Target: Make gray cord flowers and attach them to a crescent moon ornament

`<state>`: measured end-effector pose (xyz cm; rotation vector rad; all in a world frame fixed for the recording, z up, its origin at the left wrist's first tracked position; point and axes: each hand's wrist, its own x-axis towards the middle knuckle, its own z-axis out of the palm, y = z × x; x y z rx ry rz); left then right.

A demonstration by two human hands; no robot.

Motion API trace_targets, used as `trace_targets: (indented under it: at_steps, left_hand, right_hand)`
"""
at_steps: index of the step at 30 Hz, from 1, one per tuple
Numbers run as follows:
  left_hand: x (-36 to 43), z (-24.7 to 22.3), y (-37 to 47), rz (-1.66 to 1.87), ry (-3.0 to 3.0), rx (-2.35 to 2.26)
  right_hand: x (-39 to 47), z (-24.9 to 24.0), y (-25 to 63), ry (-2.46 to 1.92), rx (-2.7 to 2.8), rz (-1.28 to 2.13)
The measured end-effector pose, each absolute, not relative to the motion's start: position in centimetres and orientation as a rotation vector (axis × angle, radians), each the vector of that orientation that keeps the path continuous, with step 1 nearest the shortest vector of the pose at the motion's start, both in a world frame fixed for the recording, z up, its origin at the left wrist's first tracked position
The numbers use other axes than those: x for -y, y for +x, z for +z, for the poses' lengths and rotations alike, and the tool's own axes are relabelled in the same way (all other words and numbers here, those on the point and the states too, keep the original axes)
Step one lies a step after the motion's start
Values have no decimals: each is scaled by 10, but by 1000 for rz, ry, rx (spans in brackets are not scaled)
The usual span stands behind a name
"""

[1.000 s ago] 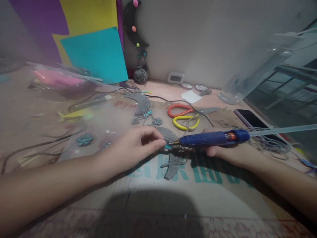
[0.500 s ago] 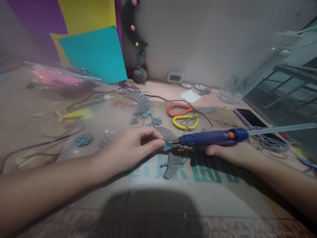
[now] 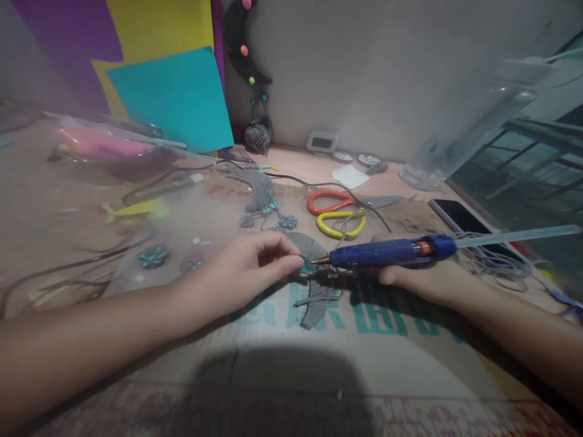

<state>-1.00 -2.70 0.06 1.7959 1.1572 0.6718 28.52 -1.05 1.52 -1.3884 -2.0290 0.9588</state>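
Observation:
A blue hot glue gun lies in the grasp of my right hand, with a clear glue stick out of its back end. Its metal nozzle points left at a small teal piece, which my left hand pinches between thumb and fingertips. Under the nozzle lies a grey yarn-wrapped crescent, partly covered by the glue gun and fingers. Whether the nozzle touches the teal piece I cannot tell.
Scissors with one red and one yellow handle lie behind the glue gun. A phone and tangled cord are at right. Another grey crescent with teal beads lies farther back. Teal-and-grey flowers sit at left. A plastic bottle stands back right.

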Motion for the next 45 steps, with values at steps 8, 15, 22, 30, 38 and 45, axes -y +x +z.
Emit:
trace_targets:
  at_steps: [8, 15, 22, 30, 38, 45]
  left_hand:
    - [27, 2, -10, 671, 1797, -1152]
    - [28, 3, -10, 683, 1788, -1132]
    - [27, 1, -11, 681, 1764, -1124]
    - [27, -2, -12, 695, 1757, -1123]
    - [25, 0, -7, 705, 1618, -1126]
    - [24, -2, -5, 686, 1626, -1134]
  right_hand:
    - [8, 9, 289, -1333, 2007, 1032]
    - [10, 13, 286, -1356, 1981, 1078]
    - [12, 21, 281, -1454, 2018, 941]
    - [11, 21, 282, -1504, 1990, 916]
    - [10, 30, 285, -1260, 2078, 1133]
    - [-15, 61, 298, -1209, 1755, 897]
